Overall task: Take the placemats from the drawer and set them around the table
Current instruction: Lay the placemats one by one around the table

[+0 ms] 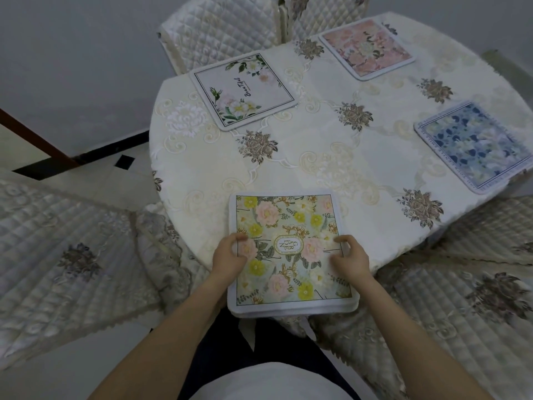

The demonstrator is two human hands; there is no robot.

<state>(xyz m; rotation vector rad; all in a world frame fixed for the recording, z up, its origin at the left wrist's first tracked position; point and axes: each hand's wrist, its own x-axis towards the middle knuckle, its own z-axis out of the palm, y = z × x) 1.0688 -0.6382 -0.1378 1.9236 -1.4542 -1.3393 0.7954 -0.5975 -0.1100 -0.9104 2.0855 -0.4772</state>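
Placemats lie around the round table [317, 168], four of them showing. The nearest, a yellow-and-pink floral placemat [291, 249] with a small "GARDEN" label at its middle, sits under both hands at the table's near edge, its near end overhanging the rim toward the person. Layered edges show beneath its near side, so it seems to rest on more mats, though how many cannot be told.

The left hand [230, 254] rests on the mat's left border with fingers curled and the fingertips on the printed surface. The right hand [350, 255] rests on the right border the same way, fingers bent, tips touching the mat. The hands are apart, one at each side of the label; whether either truly pinches the mat's edge or only presses on it cannot be told.

Beyond the left hand, far across the cloth, lies a white placemat [245, 90] with green leaves and script lettering, flat and turned at an angle. Farther off, beyond the right hand, lies a pink floral placemat [366, 49] near the table's far edge. To the right of the right hand, well apart, a blue floral placemat [473, 145] lies at the table's right rim.

An embroidered cream tablecloth [331, 140] covers the table. Quilted chairs [219, 27] stand around it.
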